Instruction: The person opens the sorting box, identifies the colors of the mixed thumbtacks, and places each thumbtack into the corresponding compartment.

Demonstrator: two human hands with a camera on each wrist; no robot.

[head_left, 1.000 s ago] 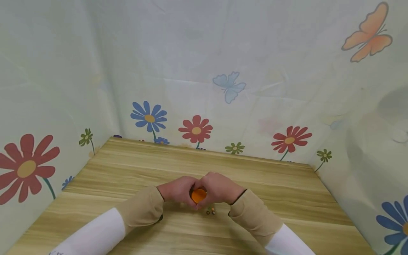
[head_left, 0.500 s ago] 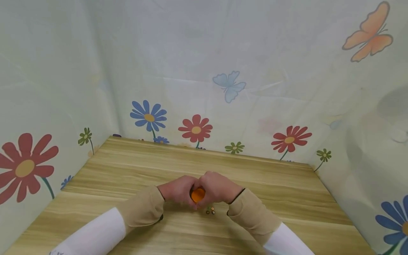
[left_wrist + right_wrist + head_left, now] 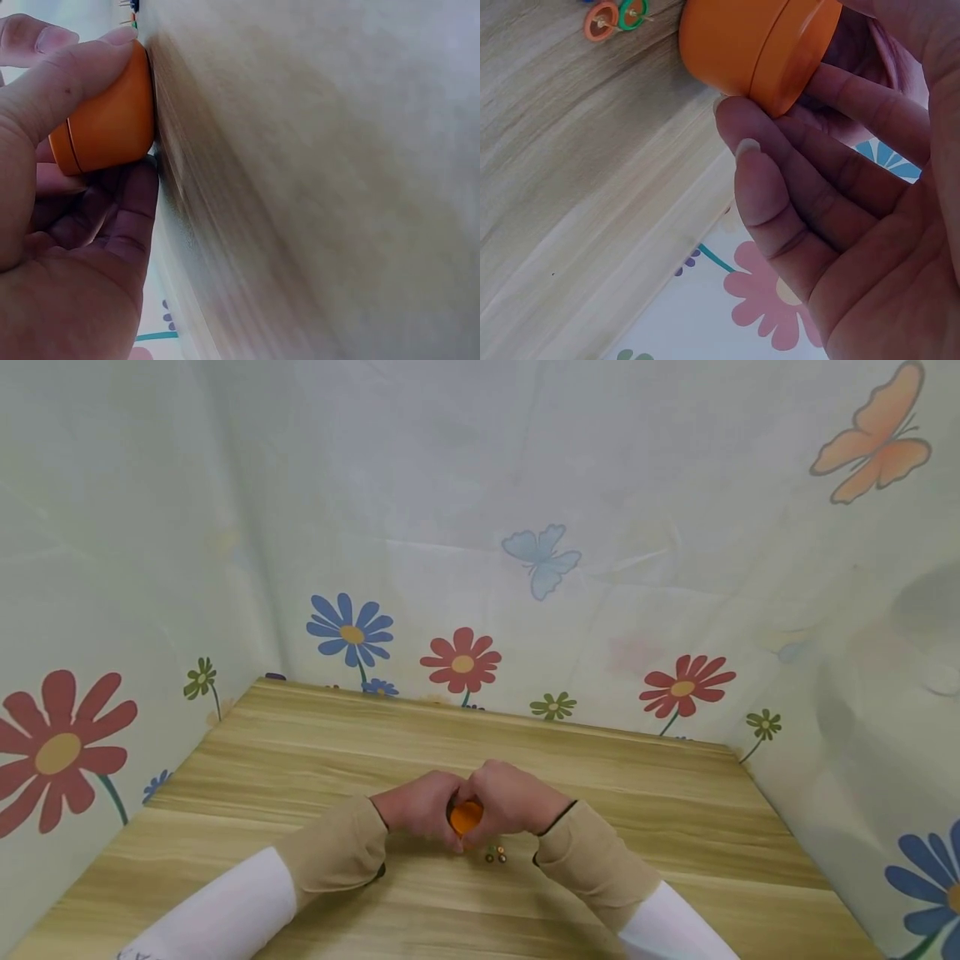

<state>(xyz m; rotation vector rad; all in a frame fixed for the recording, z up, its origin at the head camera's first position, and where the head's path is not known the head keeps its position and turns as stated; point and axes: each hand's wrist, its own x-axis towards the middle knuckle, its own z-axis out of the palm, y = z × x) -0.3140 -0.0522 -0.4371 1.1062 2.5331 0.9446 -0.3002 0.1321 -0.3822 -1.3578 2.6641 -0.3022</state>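
Note:
A round orange container [image 3: 467, 817] with a lid seam stands on the wooden table between both hands in the head view. My left hand [image 3: 422, 806] holds it from the left. In the left wrist view the thumb [image 3: 71, 82] lies along the orange side and the other fingers curl beneath. From the right, my right hand [image 3: 517, 802] grips the container, its fingers [image 3: 780, 157] bent against the lid end in the right wrist view. Close by the right hand lie several tiny discs [image 3: 496, 855]; an orange one [image 3: 601, 21] and a green one [image 3: 632, 12] have thin pins through the middle.
The wood-grain table [image 3: 360, 735] spreads around the hands. Behind and beside it hangs a pale curtain [image 3: 420, 485] printed with flowers and butterflies. A small dark purple thing [image 3: 275, 677] shows at the table's far left corner.

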